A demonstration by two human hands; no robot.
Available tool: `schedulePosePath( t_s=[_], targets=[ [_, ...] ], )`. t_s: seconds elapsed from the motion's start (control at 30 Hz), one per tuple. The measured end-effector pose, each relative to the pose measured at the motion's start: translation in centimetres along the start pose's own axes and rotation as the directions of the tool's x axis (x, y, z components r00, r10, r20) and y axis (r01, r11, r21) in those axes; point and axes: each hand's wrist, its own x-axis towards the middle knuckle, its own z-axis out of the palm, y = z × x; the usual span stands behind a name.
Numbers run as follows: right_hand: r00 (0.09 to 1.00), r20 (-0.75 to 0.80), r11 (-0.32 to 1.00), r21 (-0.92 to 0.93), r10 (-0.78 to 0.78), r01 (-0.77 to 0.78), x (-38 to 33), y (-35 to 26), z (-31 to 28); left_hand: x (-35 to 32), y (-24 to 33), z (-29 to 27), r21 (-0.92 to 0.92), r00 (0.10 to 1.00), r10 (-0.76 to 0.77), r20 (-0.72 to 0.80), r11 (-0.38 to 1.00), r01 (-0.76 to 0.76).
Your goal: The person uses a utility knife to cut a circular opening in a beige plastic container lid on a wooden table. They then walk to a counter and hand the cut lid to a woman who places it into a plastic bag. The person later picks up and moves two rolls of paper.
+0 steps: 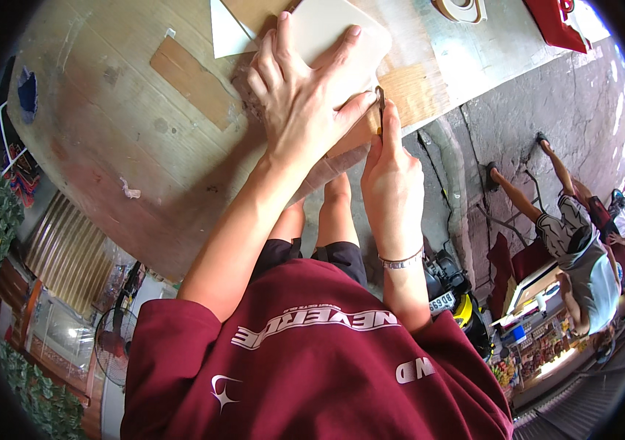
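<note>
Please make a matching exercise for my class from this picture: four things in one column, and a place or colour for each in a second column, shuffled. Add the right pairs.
Column one
1. cream slab
2. slim tool
3. brown strip
4. T-shirt

Column two
A. dark red with white print
B. held in the right grip
C. lying on the table, to the left of both grips
D. under the spread fingers of the left grip

Right pairs: 1-D, 2-B, 3-C, 4-A
</note>
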Motion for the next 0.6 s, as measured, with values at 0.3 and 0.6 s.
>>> schedulePosePath(
  t_s=[0.3,0.6],
  targets=[
    [0.995,-0.091,0.996,0.075,-0.046,0.053,-0.4,0.9,1.3,0.2,0.1,0.2,-0.012,1.000,-0.003,-0.023,1.000,0.003],
    [0.974,-0.210,0.960,0.245,-0.087,0.138,0.2,0.8,-1.1,0.4,0.2,-0.2,-0.051,0.999,0.000,-0.035,0.999,-0.002]
  ],
)
